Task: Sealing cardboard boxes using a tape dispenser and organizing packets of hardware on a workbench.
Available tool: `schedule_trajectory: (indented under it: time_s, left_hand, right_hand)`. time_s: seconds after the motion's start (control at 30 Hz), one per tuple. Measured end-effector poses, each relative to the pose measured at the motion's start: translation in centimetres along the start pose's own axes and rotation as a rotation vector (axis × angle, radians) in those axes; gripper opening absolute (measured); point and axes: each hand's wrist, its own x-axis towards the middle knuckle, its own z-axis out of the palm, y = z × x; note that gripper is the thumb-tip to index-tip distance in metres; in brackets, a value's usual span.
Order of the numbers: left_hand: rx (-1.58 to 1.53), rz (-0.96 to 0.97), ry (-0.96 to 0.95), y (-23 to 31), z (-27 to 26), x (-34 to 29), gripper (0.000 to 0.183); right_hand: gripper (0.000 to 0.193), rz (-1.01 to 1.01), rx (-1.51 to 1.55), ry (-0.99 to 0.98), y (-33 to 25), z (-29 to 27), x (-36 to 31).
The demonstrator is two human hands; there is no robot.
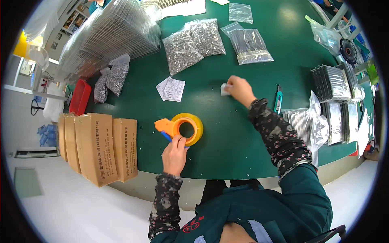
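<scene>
My left hand is closed on the near side of an orange tape dispenser, which lies on the green table with a wide roll of yellow tape on it. Farther off and to the right, my right hand pinches a small white piece, paper or film, at the table surface. Between the hands and to the left lie several printed white labels, overlapping. A teal utility knife rests to the right of my right hand.
Bags of small metal parts and a bag of dark strips lie at the back. Wire racks, a red bin and cardboard boxes line the left. Stacked bagged parts and a black fan stand right.
</scene>
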Motion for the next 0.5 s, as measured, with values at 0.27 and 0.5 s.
schedule_trajectory:
  time_s: [0.27, 0.5]
  left_hand:
    - [-0.053, -0.259, 0.130, 2.9, -4.7, -10.2, 0.033]
    - [-0.093, -0.542, 0.125, 7.0, -4.5, -22.0, 0.038]
  right_hand:
    - [0.062, 0.265, -0.372, 0.387, 7.9, -7.9, -0.1]
    - [0.068, -0.381, -0.384, 0.055, 0.4, -0.2, -8.2]
